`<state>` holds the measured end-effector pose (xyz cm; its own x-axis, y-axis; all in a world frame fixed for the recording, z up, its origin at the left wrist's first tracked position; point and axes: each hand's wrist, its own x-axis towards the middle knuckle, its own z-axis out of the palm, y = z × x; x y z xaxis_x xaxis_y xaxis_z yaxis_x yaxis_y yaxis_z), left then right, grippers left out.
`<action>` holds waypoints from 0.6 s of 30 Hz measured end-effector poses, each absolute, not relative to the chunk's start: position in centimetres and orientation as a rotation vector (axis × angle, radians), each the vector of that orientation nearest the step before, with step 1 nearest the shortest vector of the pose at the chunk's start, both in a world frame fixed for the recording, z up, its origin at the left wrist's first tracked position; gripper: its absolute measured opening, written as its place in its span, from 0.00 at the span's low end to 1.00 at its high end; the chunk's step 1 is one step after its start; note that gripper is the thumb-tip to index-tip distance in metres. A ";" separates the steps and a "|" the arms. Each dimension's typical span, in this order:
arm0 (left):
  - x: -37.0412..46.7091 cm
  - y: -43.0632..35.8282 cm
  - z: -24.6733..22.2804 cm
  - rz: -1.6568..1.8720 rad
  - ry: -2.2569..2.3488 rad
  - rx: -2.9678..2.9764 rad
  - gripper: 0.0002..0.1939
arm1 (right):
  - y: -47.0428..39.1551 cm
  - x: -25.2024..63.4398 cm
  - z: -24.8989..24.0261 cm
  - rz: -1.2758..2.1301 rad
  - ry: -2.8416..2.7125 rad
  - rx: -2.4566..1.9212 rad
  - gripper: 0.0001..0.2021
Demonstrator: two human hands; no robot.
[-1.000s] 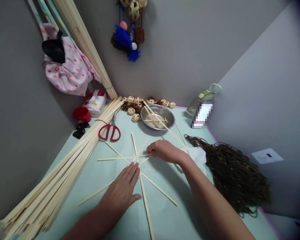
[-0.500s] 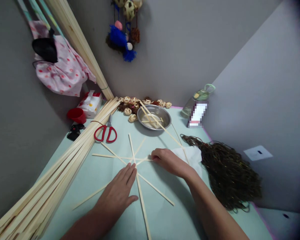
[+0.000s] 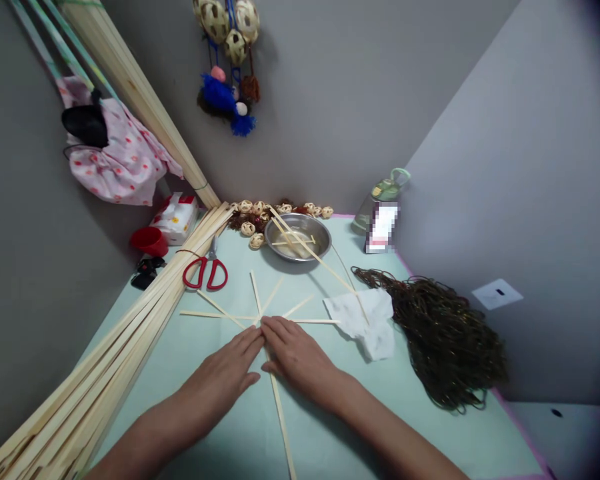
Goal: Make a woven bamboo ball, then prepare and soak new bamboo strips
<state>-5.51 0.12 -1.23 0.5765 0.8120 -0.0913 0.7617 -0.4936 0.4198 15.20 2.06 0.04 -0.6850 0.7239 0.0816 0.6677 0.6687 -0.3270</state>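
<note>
Several pale flat strips (image 3: 280, 407) cross one another in a star shape on the light green table. My left hand (image 3: 227, 370) lies flat on the strips just left of their crossing, fingers stretched out. From the right, my right hand (image 3: 295, 350) rests on the crossing, its fingers extended and its fingertips beside those of my left hand. Both hands cover part of the crossing. One strip end points right to a white cloth (image 3: 375, 320).
A long strip bundle (image 3: 125, 340) runs down the left, with red-handled scissors (image 3: 205, 272) beside it. Behind are a metal bowl (image 3: 325, 250) holding strips and small woven balls (image 3: 257, 241). Dark cord (image 3: 445, 340), a bottle (image 3: 365, 212) and a phone (image 3: 381, 228) are right.
My right hand has let go of the strip end at the right and moved left onto the crossing. My left hand stays on the strips. The view has shifted slightly.
</note>
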 end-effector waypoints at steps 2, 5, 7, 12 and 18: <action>-6.4 1.0 -0.3 0.240 1.178 2.285 0.27 | 1.8 15.2 -1.0 0.362 -2.671 -1.144 0.32; -7.4 3.6 1.9 0.376 1.122 2.026 0.19 | 1.8 15.3 -1.7 0.294 -2.681 -1.127 0.30; -7.6 5.9 3.0 0.536 1.217 1.836 0.19 | 1.8 15.4 -1.6 0.271 -2.695 -1.111 0.30; -6.4 11.4 2.2 0.679 1.317 1.602 0.22 | 1.7 15.2 -1.5 0.247 -2.703 -1.146 0.29; -4.0 13.9 -0.3 0.678 1.173 1.467 0.18 | 1.7 15.2 -1.8 0.239 -2.681 -1.137 0.29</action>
<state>-4.03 13.88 -0.26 0.3493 0.9192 -0.1820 0.3009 0.0739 0.9508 15.20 1.73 -1.84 -0.6770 0.7232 0.1367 0.6876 0.6877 -0.2331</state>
